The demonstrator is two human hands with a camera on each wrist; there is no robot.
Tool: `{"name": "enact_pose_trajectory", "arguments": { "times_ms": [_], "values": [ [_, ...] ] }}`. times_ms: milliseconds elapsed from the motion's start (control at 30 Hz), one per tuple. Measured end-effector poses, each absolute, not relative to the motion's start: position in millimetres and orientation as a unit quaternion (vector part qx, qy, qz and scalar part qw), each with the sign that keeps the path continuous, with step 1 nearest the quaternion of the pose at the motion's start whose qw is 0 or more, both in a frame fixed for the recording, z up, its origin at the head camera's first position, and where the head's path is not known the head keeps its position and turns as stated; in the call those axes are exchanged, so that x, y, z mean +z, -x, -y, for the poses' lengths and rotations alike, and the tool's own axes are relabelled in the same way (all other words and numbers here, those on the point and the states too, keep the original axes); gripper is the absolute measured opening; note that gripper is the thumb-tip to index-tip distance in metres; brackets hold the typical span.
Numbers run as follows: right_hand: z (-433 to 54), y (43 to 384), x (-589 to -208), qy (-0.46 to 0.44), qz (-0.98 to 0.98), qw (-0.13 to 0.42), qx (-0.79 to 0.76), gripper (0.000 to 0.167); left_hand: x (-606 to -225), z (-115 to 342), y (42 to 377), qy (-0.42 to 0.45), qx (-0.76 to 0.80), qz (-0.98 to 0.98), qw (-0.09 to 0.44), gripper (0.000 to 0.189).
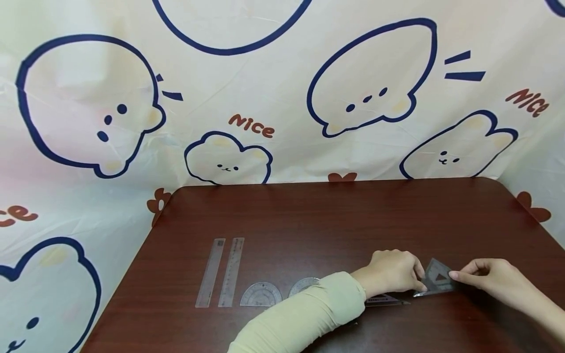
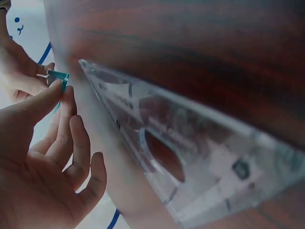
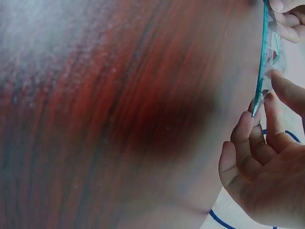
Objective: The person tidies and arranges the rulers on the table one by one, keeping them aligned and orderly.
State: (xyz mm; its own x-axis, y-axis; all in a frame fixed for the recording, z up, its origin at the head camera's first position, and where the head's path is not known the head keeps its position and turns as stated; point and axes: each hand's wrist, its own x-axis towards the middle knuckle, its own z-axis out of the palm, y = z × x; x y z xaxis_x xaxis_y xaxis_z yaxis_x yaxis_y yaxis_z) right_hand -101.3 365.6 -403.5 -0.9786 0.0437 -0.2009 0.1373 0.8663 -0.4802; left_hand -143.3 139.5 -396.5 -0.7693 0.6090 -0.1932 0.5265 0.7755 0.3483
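Note:
A small clear set square (image 1: 434,278) with a triangular cut-out is held between both hands, tilted up from the table. My left hand (image 1: 394,270) pinches its left corner, and my right hand (image 1: 496,280) pinches its right side between thumb and fingers. The right wrist view shows the held set square (image 3: 262,62) edge-on, its edge looking teal. Another clear set square (image 2: 205,148), longer and with an oval opening, lies on the table beside my left hand (image 2: 47,162). My left forearm hides part of it in the head view.
Two clear straight rulers (image 1: 210,274) lie side by side on the left of the brown table (image 1: 309,215). Right of them are two clear protractors (image 1: 261,295), one partly covered by the left sleeve (image 1: 304,314). A printed cloth (image 1: 282,88) hangs behind the table.

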Motion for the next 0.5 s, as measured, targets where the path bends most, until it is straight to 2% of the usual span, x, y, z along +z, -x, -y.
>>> {"name": "enact_pose_trajectory", "arguments": {
  "times_ms": [500],
  "values": [
    [-368.6, 100.2, -411.9, -0.037, -0.959, 0.121, -0.252, 0.029, -407.5, -144.6, 140.1, -0.336, 0.086, -0.930, 0.121, 0.020]
  ]
}}
